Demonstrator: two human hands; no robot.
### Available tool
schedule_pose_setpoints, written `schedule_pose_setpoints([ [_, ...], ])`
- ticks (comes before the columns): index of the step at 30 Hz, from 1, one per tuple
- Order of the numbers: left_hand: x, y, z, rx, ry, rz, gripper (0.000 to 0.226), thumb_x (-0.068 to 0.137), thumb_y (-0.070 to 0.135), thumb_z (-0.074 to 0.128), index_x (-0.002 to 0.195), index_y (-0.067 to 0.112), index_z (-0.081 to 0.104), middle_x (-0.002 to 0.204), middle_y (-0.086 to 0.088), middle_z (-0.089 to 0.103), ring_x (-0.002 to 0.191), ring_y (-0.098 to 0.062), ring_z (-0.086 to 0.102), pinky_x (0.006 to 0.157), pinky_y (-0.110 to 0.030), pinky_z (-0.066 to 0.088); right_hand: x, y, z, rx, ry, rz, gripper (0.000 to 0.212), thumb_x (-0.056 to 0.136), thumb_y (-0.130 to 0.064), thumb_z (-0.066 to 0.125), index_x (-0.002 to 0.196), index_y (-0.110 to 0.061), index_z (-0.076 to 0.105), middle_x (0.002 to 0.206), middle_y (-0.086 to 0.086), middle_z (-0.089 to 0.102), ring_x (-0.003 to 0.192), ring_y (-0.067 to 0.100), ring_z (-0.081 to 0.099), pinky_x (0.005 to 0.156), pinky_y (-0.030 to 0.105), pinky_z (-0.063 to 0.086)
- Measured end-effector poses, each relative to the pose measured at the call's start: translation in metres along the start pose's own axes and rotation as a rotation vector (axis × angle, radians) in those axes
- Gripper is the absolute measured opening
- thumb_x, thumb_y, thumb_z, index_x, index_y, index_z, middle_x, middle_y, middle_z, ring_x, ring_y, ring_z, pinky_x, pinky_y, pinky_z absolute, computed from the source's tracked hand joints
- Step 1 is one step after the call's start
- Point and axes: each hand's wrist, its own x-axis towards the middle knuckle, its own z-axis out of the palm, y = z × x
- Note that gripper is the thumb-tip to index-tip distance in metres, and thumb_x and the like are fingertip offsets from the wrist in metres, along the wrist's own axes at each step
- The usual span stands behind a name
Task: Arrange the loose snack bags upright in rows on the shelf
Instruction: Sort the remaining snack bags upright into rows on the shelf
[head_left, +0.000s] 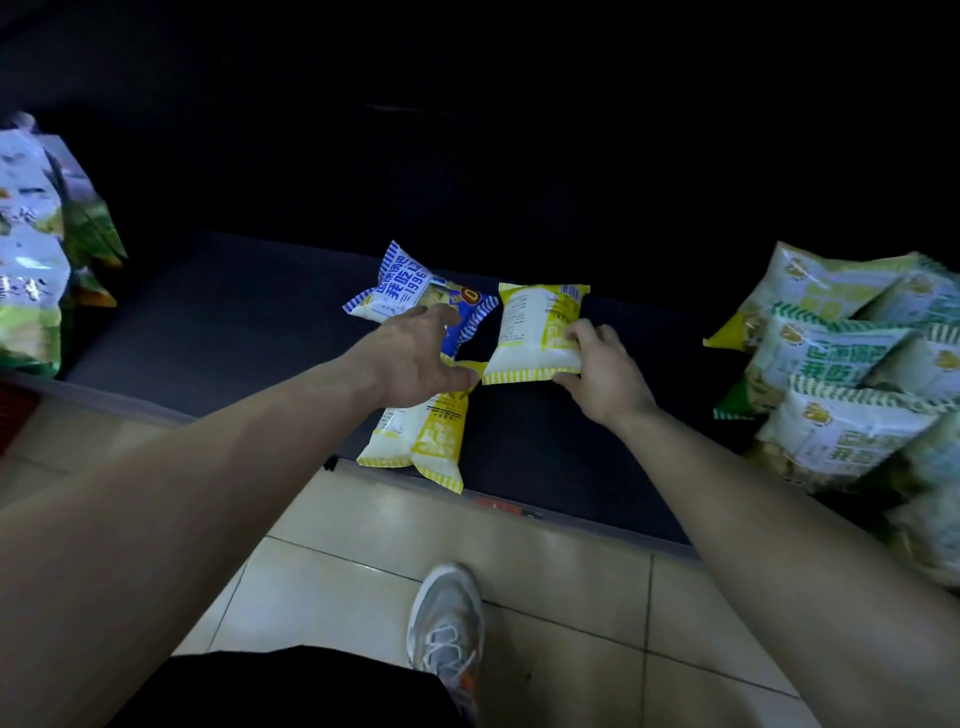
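Head view, stock count for you.

1. Yellow bag (537, 325): mid-shelf. Your right hand (605, 376) pinches its right edge, fingers (584, 332) curled on the face and thumb at the lower seam. Whether it stands or lies cannot be told.
2. Blue bag (410, 291): just left of it, flat. Your left hand (415, 358) rests on it, fingers stretched, thumb spread toward item 3.
3. Yellow pair (415, 441): flat at the front lip of the shelf (223, 312), overlapping.
4. Green bags (841, 374): right end, heaped and leaning.
5. Left-end bags (31, 249): roughly upright, blurred.

Tally, by judgement: early. No row is formed mid-shelf. Items 1 to 3 are still to stand, and the heap is still to be sorted.
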Motion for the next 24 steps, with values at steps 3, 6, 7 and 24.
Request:
schedule_pose_setpoints([
  [3,-0.003,0.004,-0.002,0.006,0.005,-0.008,0.082,0.081,0.053,0.071,0.147,0.023,0.034,0.144,-0.003,0.046,0.129,-0.024,0.046,0.102,-0.040,0.043,-0.002,0.000,-0.013,0.048,0.090,-0.061,0.027,0.089,-0.026,0.072,0.107,-0.018,0.054,0.106,0.003,0.054,0.091,0.023,0.053,0.076,0.035,0.045],
  [6,-0.007,0.007,-0.006,0.020,0.017,-0.002,0.081,0.080,0.053,0.072,0.146,0.022,0.036,0.142,-0.003,0.047,0.126,-0.024,0.048,0.101,-0.040,0.044,-0.007,-0.001,-0.027,0.051,0.148,-0.086,0.014,0.091,-0.022,0.068,0.087,-0.013,0.060,0.091,0.004,0.058,0.083,0.026,0.058,0.073,0.038,0.049],
  [7,-0.008,0.009,-0.007,0.029,0.019,0.003,0.081,0.080,0.053,0.072,0.145,0.022,0.037,0.142,-0.003,0.047,0.126,-0.024,0.047,0.101,-0.039,0.044,-0.009,-0.002,-0.032,0.046,0.142,-0.079,0.014,0.092,-0.021,0.067,0.085,-0.012,0.060,0.091,0.004,0.059,0.084,0.027,0.060,0.073,0.038,0.049],
  [24,-0.016,0.027,-0.010,0.090,0.020,0.042,0.079,0.084,0.052,0.069,0.148,0.020,0.037,0.146,-0.004,0.040,0.132,-0.027,0.043,0.103,-0.040,0.042,-0.041,0.006,-0.086,0.002,0.158,0.068,0.012,0.097,-0.030,0.058,0.088,-0.023,0.057,0.084,0.000,0.065,0.083,0.026,0.063,0.076,0.043,0.054],
])
